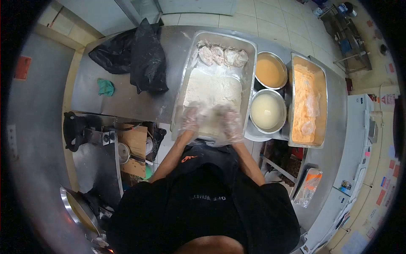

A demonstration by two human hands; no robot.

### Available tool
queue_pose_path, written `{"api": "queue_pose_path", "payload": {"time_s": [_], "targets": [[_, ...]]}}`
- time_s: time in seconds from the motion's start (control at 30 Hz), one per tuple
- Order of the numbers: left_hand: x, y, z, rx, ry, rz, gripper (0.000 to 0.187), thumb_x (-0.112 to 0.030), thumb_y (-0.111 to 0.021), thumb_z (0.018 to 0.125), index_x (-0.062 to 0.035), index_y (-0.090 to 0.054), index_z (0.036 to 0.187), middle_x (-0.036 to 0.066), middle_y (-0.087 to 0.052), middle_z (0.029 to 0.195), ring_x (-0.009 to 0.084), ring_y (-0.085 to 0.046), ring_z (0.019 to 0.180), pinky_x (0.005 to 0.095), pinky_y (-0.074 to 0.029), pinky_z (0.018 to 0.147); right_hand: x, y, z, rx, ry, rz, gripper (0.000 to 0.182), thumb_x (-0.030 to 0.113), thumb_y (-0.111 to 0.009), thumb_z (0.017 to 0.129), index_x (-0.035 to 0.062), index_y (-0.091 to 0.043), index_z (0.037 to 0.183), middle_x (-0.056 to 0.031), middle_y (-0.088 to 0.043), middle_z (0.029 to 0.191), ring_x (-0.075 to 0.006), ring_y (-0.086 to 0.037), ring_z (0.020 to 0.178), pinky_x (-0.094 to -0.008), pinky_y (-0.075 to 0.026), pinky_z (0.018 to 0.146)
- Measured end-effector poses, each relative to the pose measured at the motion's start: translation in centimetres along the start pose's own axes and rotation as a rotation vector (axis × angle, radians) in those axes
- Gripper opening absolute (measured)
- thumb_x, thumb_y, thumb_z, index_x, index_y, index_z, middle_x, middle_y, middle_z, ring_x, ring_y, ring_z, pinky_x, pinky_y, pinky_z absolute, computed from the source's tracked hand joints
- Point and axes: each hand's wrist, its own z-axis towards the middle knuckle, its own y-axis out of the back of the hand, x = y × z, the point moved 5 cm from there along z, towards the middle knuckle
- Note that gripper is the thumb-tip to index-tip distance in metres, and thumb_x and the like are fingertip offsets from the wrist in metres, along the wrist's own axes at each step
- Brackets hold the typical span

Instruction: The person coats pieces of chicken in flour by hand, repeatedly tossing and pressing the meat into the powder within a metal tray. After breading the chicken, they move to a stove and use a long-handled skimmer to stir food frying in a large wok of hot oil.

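Note:
Both my hands wear clear plastic gloves and are over the near end of a deep metal tray (179,95) of white flour (213,89). My left hand (192,118) is by the tray's left wall, and my right hand (229,122) is by its right wall. Motion and pale flour smear the fingers of both, so I cannot make out whether they grip anything. Several flour-coated pieces (223,56), perhaps meat, lie together at the tray's far end.
Right of the tray stand two round pans, one with orange liquid (270,71), one with pale liquid (267,111). Beyond them is a metal tray of orange coating (305,101). Black plastic bags (146,59) and a green cloth (105,87) lie left. A wide pan (80,209) sits lower left.

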Motion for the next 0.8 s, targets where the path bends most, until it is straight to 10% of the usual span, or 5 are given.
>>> {"api": "queue_pose_path", "payload": {"time_s": [0.07, 0.37, 0.47, 0.73, 0.8], "targets": [[-2.5, 0.3, 0.9, 0.089, 0.003, -0.038, 0.045, -0.027, -0.046, 0.084, -0.0039, -0.039, 0.121, 0.018, -0.040, 0.122, 0.0298, -0.039, 0.113, 0.0361, -0.031, 0.097, 0.5, -3.5, -1.6, -0.011, 0.554, -0.757, 0.010, 0.012, -0.056, 0.070, 0.0028, -0.057, 0.075, -0.0120, -0.054, 0.066, -0.0236, -0.054, 0.066, -0.0366, -0.044, 0.063], [-3.7, 7.1, 2.2, 0.054, 0.062, -0.434, 0.036, -0.025, -0.052, 0.077, -0.0063, -0.053, 0.107, 0.014, -0.049, 0.112, 0.0242, -0.043, 0.108, 0.0325, -0.029, 0.097, -1.5, -3.0, -0.2, 0.270, -0.132, 0.143, 0.023, 0.019, -0.049, 0.078, 0.0014, -0.057, 0.090, -0.0084, -0.054, 0.083, -0.0185, -0.053, 0.075, -0.0293, -0.045, 0.069], [3.6, -0.2, 3.0, 0.044, 0.024, -0.306, 0.034, -0.020, -0.045, 0.081, -0.0059, -0.049, 0.112, 0.013, -0.048, 0.114, 0.0247, -0.042, 0.109, 0.0324, -0.029, 0.096, 0.7, -2.2, 0.1, 0.053, 0.406, -0.261, 0.011, 0.006, -0.055, 0.069, 0.0033, -0.058, 0.079, -0.0119, -0.057, 0.079, -0.0238, -0.055, 0.068, -0.0366, -0.045, 0.065], [-5.8, 6.5, 1.6, 0.007, 0.047, 0.064, 0.031, -0.016, -0.051, 0.076, -0.0047, -0.052, 0.104, 0.015, -0.053, 0.102, 0.0263, -0.052, 0.093, 0.0318, -0.042, 0.081, 0.8, -4.0, -0.1, 0.068, 0.448, -0.547, 0.017, 0.009, -0.056, 0.070, 0.0027, -0.056, 0.086, -0.0152, -0.057, 0.079, -0.0223, -0.055, 0.079, -0.0317, -0.045, 0.067], [-5.0, 7.5, 2.9, 0.287, 0.096, -0.068, 0.033, -0.017, -0.051, 0.075, -0.0070, -0.053, 0.107, 0.013, -0.051, 0.109, 0.0276, -0.048, 0.100, 0.0343, -0.036, 0.089, -1.6, -2.6, 0.6, 0.128, -0.174, 0.532, 0.014, 0.012, -0.052, 0.075, 0.0020, -0.057, 0.084, -0.0131, -0.057, 0.079, -0.0194, -0.054, 0.076, -0.0292, -0.043, 0.062]]}}
